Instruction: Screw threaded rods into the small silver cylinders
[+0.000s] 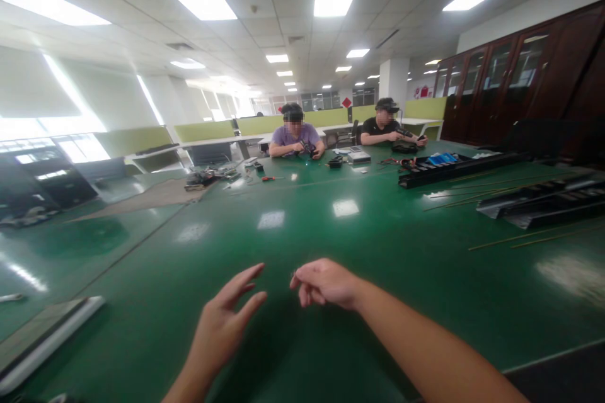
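Note:
Above the near part of the green table (302,233), both of my hands are held up facing each other, with a gap between them. My left hand (231,308) holds nothing, its thumb and fingers spread apart. The fingers of my right hand (326,283) are curled inward, with thumb and index finger pressed together. A tiny dark spot shows at those fingertips, too small to name. The table's glossy surface lies below both hands.
At the left edge lies a flat panel with a white rim (61,340). Black metal channels (524,211) and thin rods (501,245) lie on the right. A screwdriver (269,179) is farther back, near two seated people (295,135) handling small items. Tangled parts (208,176) lie back left.

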### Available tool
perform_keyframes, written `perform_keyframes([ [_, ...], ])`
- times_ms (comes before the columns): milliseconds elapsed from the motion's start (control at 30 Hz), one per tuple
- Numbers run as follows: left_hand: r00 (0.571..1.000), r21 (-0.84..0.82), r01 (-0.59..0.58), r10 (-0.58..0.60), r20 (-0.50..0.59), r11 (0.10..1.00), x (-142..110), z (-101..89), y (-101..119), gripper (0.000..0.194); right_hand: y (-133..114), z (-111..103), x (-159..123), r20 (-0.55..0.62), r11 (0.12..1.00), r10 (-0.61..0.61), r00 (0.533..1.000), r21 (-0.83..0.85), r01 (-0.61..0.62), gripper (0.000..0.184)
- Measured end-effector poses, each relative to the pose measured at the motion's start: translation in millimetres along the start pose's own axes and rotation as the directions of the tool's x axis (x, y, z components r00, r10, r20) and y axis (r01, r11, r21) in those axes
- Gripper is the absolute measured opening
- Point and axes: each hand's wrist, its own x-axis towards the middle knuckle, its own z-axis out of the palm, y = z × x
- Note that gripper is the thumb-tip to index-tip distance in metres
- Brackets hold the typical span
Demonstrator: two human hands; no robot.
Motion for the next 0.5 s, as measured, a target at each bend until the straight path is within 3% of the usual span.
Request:
perform_keyframes([
  [67, 0.993, -0.098, 0.028, -0.017, 0.115, 0.995, 5, 26.9, 10, 0.042, -2, 15, -4, 0.023, 0.991, -0.025, 0.999, 0.13, 0.022, 0.041],
  [133, 0.992, -0.189, 0.064, -0.041, 0.123, 0.98, 4, 45.2, 16, 0.036, -3, 24, -9, -0.025, 0.974, -0.047, 0.999, 0.222, 0.052, 0.041],
  [267, 0.985, -0.33, 0.139, -0.097, 0.141, 0.934, -5, 62.0, 17, 0.035, -1, 36, -13, -0.072, 0.963, -0.005, 0.997, 0.27, 0.025, 0.04],
  [400, 0.974, -0.454, 0.223, -0.174, 0.148, 0.863, -11, 63.3, 11, 0.039, -8, 44, -9, -0.142, 0.982, 0.047, 0.989, 0.187, -0.02, 0.045],
  [500, 0.96, -0.5, 0.212, -0.273, -0.053, 0.84, -13, 39.6, 6, 0.045, -24, 47, -28, -0.233, 0.999, -0.028, 0.972, -0.025, 0.023, 0.053],
])
